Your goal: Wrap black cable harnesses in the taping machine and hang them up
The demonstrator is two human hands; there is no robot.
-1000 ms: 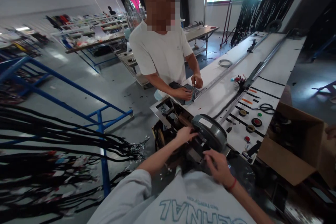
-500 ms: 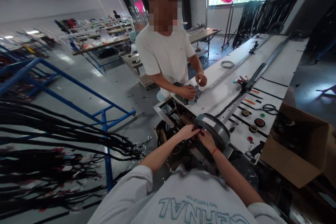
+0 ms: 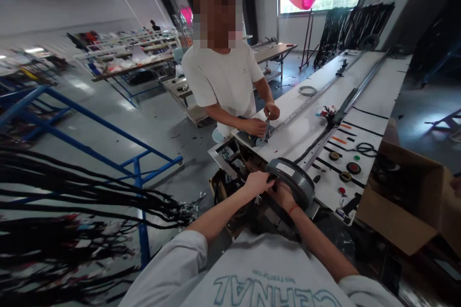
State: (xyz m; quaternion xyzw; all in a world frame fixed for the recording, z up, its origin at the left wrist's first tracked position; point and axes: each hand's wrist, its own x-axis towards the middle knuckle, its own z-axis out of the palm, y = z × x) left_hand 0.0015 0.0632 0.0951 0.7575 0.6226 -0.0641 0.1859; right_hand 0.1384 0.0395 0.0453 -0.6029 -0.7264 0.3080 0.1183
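Pressing in at the near end of the bench (image 3: 306, 129), both hands are seen bunched together against the grey round housing (image 3: 292, 181). The left hand (image 3: 257, 183) is laid with fingers curled at the housing's left edge, above the open machine frame (image 3: 230, 156) at the bench's near left corner. The right hand (image 3: 283, 195), a red band at its wrist, is tucked just below the housing, touching it; whether anything is pinched between the fingers cannot be told, since the grip is hidden by the backs of the hands. The two hands are almost touching.

Along the bench's near right edge, round buttons (image 3: 353, 168) are set into the white top, with a black loop of cable (image 3: 365, 147) lying just beyond them. A long rail (image 3: 355, 93) is run down the bench toward its far end.

At the left edge of the bench, a co-worker in a white shirt (image 3: 225, 81) is stood, both hands closed on a small dark part (image 3: 252, 136) resting on the surface. A cardboard box (image 3: 403, 196) is placed off the right edge, and bundled black cables (image 3: 82, 206) are hung at the left beside a blue frame (image 3: 139, 172).
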